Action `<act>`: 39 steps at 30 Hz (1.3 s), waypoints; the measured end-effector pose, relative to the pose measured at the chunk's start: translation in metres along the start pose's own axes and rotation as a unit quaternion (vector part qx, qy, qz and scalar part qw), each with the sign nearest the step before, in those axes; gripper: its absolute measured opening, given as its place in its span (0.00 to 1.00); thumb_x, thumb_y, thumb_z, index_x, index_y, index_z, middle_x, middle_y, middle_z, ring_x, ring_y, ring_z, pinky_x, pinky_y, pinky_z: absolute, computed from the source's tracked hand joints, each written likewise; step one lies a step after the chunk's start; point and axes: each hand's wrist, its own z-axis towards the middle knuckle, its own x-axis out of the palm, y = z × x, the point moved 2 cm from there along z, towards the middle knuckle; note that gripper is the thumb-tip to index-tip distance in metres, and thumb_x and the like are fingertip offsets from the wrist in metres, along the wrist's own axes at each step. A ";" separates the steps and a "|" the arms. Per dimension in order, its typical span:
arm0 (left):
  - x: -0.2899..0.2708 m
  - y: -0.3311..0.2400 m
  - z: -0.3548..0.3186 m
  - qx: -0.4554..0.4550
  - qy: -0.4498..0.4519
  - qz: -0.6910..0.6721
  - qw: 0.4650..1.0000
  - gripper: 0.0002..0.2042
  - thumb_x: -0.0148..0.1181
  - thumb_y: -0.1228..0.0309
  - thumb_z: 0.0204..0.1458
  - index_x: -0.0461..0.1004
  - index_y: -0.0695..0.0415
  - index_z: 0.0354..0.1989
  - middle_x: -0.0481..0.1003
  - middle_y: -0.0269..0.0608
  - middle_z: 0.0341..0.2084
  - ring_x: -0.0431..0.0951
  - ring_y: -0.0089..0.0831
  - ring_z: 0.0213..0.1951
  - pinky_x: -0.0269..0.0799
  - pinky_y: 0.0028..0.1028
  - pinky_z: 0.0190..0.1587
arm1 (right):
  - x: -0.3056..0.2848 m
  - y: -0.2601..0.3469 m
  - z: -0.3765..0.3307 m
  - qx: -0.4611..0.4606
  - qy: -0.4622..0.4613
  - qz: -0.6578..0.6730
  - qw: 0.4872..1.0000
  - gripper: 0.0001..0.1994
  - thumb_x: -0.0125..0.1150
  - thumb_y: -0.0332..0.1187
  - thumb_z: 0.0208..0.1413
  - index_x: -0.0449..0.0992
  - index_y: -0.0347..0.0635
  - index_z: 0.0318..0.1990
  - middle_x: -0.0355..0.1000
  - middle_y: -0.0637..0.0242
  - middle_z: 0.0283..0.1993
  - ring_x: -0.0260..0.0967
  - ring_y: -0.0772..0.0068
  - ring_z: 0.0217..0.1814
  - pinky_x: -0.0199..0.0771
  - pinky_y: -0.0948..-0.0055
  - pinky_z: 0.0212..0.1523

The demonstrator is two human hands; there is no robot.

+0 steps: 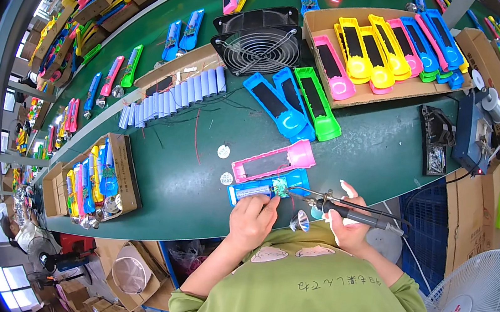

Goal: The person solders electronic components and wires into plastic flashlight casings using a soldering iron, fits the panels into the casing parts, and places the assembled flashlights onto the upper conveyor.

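In my right hand (349, 225) is a black soldering iron (359, 217), with a thin metal tube along it. Its tip reaches to a small green circuit board (280, 188) in an open blue plastic casing (295, 178). A pale cylindrical battery (253, 190) lies in the casing's left part. My left hand (252, 221) presses its fingertips together at the casing's near edge, beside the board; what they pinch is hidden. Just beyond lies an empty pink casing (274, 162). A silver reflector cup (300, 221) sits between my hands at the table edge.
Blue and green casings lie beyond, near a black fan (257, 50) and a carton (390, 99) of coloured casings. Wired batteries (175, 97) line up at left. Another carton (128, 171) holds assembled lights. A blue soldering station (473, 132) and black tray (433, 142) stand right.
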 end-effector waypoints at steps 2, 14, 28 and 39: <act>0.000 0.000 0.000 0.010 0.001 -0.005 1.000 0.17 0.62 0.81 0.28 0.76 0.57 0.33 0.69 0.35 0.25 0.70 0.31 0.25 0.66 0.28 0.25 | 0.000 -0.003 -0.002 0.017 -0.010 -0.007 1.000 0.07 0.61 0.23 0.42 0.73 0.36 0.31 0.69 0.67 0.25 0.67 0.75 0.29 0.55 0.49 0.58; -0.001 -0.001 -0.001 0.001 0.009 -0.009 1.000 0.16 0.62 0.81 0.29 0.76 0.56 0.33 0.69 0.35 0.25 0.70 0.31 0.24 0.65 0.28 0.25 | 0.004 -0.006 -0.004 -0.002 -0.007 -0.011 1.000 0.07 0.61 0.23 0.40 0.73 0.36 0.30 0.69 0.66 0.26 0.65 0.74 0.29 0.56 0.49 0.58; 0.000 -0.001 0.003 -0.010 0.009 -0.006 1.000 0.16 0.63 0.80 0.29 0.77 0.55 0.32 0.69 0.34 0.24 0.70 0.31 0.24 0.65 0.28 0.25 | -0.009 0.003 0.010 0.044 -0.055 0.058 0.996 0.09 0.56 0.24 0.48 0.67 0.35 0.37 0.73 0.65 0.22 0.71 0.75 0.31 0.50 0.53 0.61; -0.010 0.012 0.008 -0.115 -0.057 -0.103 0.986 0.11 0.61 0.74 0.40 0.76 0.56 0.35 0.69 0.39 0.27 0.70 0.34 0.28 0.66 0.30 0.30 | -0.017 -0.025 0.084 -0.286 0.027 -0.286 0.914 0.21 0.61 0.22 0.40 0.67 0.41 0.46 0.73 0.63 0.32 0.71 0.65 0.32 0.62 0.54 0.53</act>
